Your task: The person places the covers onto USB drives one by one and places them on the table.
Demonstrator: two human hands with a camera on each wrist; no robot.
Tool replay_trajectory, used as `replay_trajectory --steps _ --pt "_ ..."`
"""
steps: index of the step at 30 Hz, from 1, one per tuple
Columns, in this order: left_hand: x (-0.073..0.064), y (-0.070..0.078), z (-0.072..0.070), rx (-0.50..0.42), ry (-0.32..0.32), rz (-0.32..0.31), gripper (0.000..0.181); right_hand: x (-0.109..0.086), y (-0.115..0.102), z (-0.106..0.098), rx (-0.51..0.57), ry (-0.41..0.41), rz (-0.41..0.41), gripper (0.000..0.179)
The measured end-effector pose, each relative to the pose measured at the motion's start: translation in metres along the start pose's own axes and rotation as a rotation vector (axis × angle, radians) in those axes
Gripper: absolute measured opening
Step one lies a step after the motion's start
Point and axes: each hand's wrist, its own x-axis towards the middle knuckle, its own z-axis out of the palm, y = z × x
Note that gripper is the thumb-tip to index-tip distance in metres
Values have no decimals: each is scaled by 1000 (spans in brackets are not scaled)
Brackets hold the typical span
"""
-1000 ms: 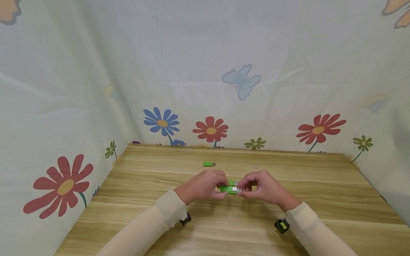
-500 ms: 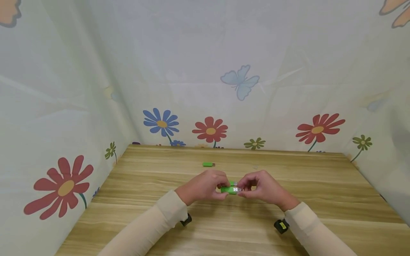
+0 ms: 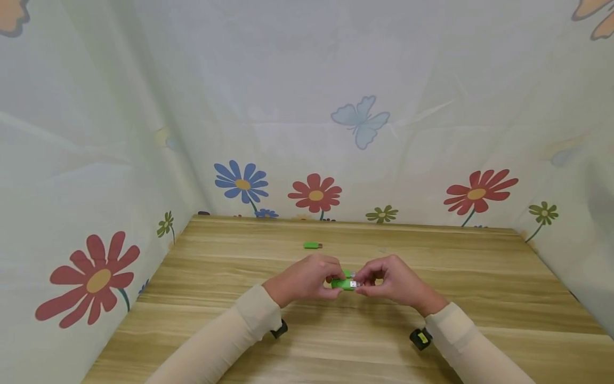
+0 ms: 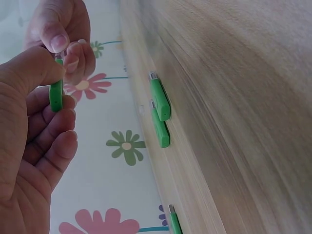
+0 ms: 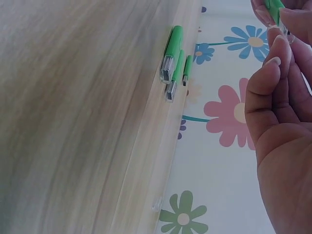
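Observation:
My left hand (image 3: 309,280) pinches a green USB stick (image 4: 56,95) between thumb and fingers, raised above the table. Its metal plug (image 3: 353,285) points right. From that side, my right hand (image 3: 393,282) pinches a clear cap (image 5: 282,30) at the plug end; its fingertips partly hide how far the cap covers the plug. Two more green sticks with clear-capped plugs lie side by side on the table, a nearer stick (image 4: 160,100) and a farther stick (image 4: 161,129). The hands partly cover this pair in the head view.
Further back on the wooden table (image 3: 230,256) lies another green USB stick (image 3: 312,246), its plug uncapped. A small clear piece (image 3: 382,250), perhaps a cap, sits behind my right hand. Flower-printed cloth (image 3: 268,133) stands behind and at both sides.
The held USB stick has shifted very slightly right, toward my right hand. Both hands stay in nearly the same place, and the stick at the back has not moved.

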Motion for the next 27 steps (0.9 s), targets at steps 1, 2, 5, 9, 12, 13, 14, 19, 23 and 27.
replay_trajectory --steps 1,2,5,9,12,13,14,19,23,27 --pt "0 0 0 -2 0 -1 13 0 0 0 0 0 1 10" --pt "0 0 0 -7 0 -3 13 0 0 0 -1 1 3 11" --pt "-1 0 0 -12 0 -9 13 0 0 1 -8 1 7 14" --pt "0 0 1 -14 -4 -12 13 1 0 2 -19 2 14 16" --pt "0 0 2 -23 -3 -12 14 1 -1 2 -26 2 17 14" --pt "0 0 2 -24 -3 -12 14 2 -1 2 -29 2 19 13" --pt "0 0 2 -27 -2 -10 14 2 -1 2 -32 2 21 12" --pt "0 -1 2 -21 -3 5 14 3 -2 3 -37 0 34 10" --pt "1 -3 1 9 -15 30 14 5 -1 5 -34 0 34 10" --pt "2 -3 -1 39 -32 31 13 7 0 7 -39 11 40 10"
